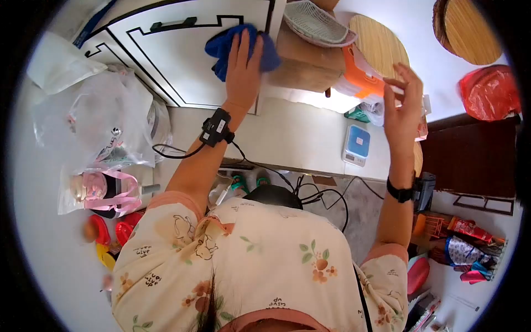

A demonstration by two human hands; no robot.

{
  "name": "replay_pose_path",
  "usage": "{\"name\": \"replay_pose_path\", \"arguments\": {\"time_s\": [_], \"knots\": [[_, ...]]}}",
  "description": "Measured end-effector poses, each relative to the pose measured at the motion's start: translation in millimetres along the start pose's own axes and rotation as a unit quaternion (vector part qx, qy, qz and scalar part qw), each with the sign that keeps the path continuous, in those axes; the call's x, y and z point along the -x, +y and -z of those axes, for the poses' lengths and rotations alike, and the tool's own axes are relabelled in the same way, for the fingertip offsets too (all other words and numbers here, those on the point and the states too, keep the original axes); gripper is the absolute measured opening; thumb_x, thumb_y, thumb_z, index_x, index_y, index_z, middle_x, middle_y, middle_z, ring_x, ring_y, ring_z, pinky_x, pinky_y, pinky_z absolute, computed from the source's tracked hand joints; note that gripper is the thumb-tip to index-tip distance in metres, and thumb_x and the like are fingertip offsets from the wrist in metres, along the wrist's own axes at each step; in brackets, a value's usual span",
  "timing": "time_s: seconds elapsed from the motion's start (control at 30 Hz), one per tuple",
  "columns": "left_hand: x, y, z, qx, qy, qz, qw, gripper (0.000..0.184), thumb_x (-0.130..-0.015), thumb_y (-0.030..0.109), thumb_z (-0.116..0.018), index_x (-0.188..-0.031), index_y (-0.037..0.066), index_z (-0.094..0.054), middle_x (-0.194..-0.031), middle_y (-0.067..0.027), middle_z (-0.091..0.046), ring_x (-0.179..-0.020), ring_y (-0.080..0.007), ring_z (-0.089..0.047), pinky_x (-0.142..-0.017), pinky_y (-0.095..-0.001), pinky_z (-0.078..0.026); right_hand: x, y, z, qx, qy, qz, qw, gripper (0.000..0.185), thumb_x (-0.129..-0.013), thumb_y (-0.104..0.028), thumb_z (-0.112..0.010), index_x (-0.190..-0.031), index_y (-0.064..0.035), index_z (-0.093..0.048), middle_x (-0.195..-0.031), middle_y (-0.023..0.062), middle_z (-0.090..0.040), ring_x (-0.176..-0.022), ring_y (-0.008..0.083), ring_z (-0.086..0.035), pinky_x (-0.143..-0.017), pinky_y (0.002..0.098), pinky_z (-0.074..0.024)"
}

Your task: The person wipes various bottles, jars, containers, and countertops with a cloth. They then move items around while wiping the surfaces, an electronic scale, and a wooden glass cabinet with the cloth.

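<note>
Blue cloth held to the white door by the left hand

Nearest, a device is strapped to the left wrist and a black band circles the right, probably worn there to keep both palms free. A black cable loops from the left device.

Beyond the table edge, a scale lies flat, platform upward, presumably because it needs level support. At left, a plastic bag slumps beside the door.

The left hand holds the cloth near the door's right edge, fingers long and close together over it; this seems to keep the bunched fabric pressed against the surface. The right hand hangs raised, its fingers loosely bent and apart, with nothing seen in it. It is in front of an orange box; contact is unclear.

Farther off, a white basket rests on a cardboard box, likely stacked to save room.

Counted: two hands, one cloth, one scale, one orange box, one handle on the door, one red bag, and at least two round wooden tops. Whether a second basket is nested, I cannot tell.
</note>
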State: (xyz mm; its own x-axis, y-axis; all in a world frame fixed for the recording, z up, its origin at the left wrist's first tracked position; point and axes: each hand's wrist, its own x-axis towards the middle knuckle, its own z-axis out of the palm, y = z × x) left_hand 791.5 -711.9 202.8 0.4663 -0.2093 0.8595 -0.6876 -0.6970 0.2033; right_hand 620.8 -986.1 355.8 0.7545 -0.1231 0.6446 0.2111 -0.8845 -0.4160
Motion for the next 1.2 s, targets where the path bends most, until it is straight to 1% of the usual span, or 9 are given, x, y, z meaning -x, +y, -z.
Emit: {"name": "replay_pose_path", "arguments": {"time_s": [0.27, 0.37, 0.43, 0.57, 0.63, 0.7, 0.87, 1.07, 1.2], "knots": [[122.6, -19.0, -0.9, 0.038, -0.213, 0.064, 0.974, 0.053, -0.086, -0.007, -0.054, -0.137, 0.005, -0.058, -0.158, -0.0175, -0.037, -0.138, -0.0405, -0.044, -0.109, -0.0454, -0.046, 90.9, 26.9, -40.4, -0.055, -0.095, -0.105, 0.988, 0.027, -0.096, -0.001, -0.061, -0.123, -0.0036, -0.062, -0.127, 0.0127, -0.060, -0.097, 0.0186, -0.067, -0.076, 0.0287, -0.0565], [171.3, -24.6, -3.6, 0.109, -0.271, 0.287, 0.912, 0.049, -0.086, -0.006, -0.054, -0.133, 0.006, -0.060, -0.146, -0.0188, -0.051, -0.128, -0.0415, -0.053, -0.105, -0.0452, -0.048, 115.2, 37.9, -55.9, -0.092, -0.130, -0.155, 0.975, 0.023, -0.096, -0.001, -0.061, -0.119, -0.0044, -0.064, -0.118, 0.0105, -0.065, -0.093, 0.0180, -0.068, -0.076, 0.0281, -0.0558], [163.2, -6.6, 10.0, 0.176, -0.251, 0.320, 0.896, 0.048, -0.086, -0.005, -0.055, -0.133, 0.007, -0.060, -0.137, -0.0201, -0.058, -0.123, -0.0426, -0.057, -0.104, -0.0449, -0.048, 131.7, 47.6, -72.6, -0.171, -0.148, -0.226, 0.948, 0.022, -0.096, -0.001, -0.061, -0.117, -0.0049, -0.065, -0.111, 0.0078, -0.070, -0.090, 0.0163, -0.069, -0.076, 0.0271, -0.0551], [98.8, 73.2, 38.7, 0.264, -0.213, 0.349, 0.873, 0.055, -0.087, -0.003, -0.055, -0.140, 0.010, -0.053, -0.131, -0.0226, -0.063, -0.120, -0.0409, -0.061, -0.105, -0.0434, -0.047, 172.6, 57.9, -130.2, -0.305, -0.313, -0.337, 0.834, 0.044, -0.102, -0.029, -0.061, -0.140, -0.0097, -0.053, -0.130, 0.0072, -0.063, -0.119, 0.0179, -0.060, -0.095, 0.0373, -0.0508], [81.2, 112.4, 29.2, 0.318, -0.202, 0.309, 0.873, 0.060, -0.086, -0.001, -0.055, -0.144, 0.012, -0.049, -0.134, -0.0232, -0.062, -0.123, -0.0412, -0.060, -0.106, -0.0434, -0.046, 163.8, 8.3, -132.4, -0.460, -0.267, -0.483, 0.695, 0.063, -0.101, -0.041, -0.060, -0.153, -0.0129, -0.037, -0.146, 0.0091, -0.049, -0.135, 0.0214, -0.046, -0.104, 0.0491, -0.0466], [64.6, 139.9, 28.6, 0.405, -0.282, 0.268, 0.828, 0.069, -0.082, 0.000, -0.057, -0.149, 0.010, -0.044, -0.140, -0.0221, -0.058, -0.127, -0.0389, -0.058, -0.110, -0.0420, -0.043, 154.2, -3.2, -128.7, -0.622, -0.221, -0.484, 0.574, 0.071, -0.099, -0.043, -0.060, -0.157, -0.0157, -0.028, -0.156, 0.0091, -0.036, -0.143, 0.0238, -0.036, -0.107, 0.0585, -0.0428], [19.4, 151.6, 12.9, 0.344, -0.248, 0.251, 0.870, 0.067, -0.092, 0.020, -0.067, -0.151, 0.004, -0.039, -0.143, -0.0194, -0.054, -0.124, -0.0337, -0.060, -0.106, -0.0411, -0.048, 136.5, 58.4, -96.5, -0.625, -0.130, -0.457, 0.620, 0.047, -0.100, -0.026, -0.055, -0.142, -0.0071, -0.049, -0.132, 0.0107, -0.061, -0.118, 0.0263, -0.064, -0.096, 0.0461, -0.0565], [-89.8, 139.5, -59.7, 0.502, -0.158, 0.596, 0.606, 0.064, -0.100, 0.040, -0.063, -0.145, 0.001, -0.042, -0.134, -0.0219, -0.055, -0.117, -0.0360, -0.062, -0.087, -0.0453, -0.061, 123.9, 101.9, -46.1, -0.631, -0.087, -0.402, 0.658, 0.045, -0.096, -0.015, -0.059, -0.139, -0.0030, -0.053, -0.124, 0.0098, -0.065, -0.115, 0.0229, -0.064, -0.097, 0.0402, -0.0545], [-114.2, 101.5, -125.0, 0.539, -0.090, 0.619, 0.564, 0.045, -0.103, 0.026, -0.055, -0.136, -0.002, -0.046, -0.123, -0.0228, -0.060, -0.111, -0.0376, -0.064, -0.082, -0.0484, -0.063, 149.6, 119.7, -11.9, -0.613, -0.116, -0.422, 0.657, 0.042, -0.095, -0.015, -0.062, -0.134, 0.0007, -0.056, -0.123, 0.0083, -0.066, -0.112, 0.0197, -0.065, -0.102, 0.0373, -0.0516]]}}
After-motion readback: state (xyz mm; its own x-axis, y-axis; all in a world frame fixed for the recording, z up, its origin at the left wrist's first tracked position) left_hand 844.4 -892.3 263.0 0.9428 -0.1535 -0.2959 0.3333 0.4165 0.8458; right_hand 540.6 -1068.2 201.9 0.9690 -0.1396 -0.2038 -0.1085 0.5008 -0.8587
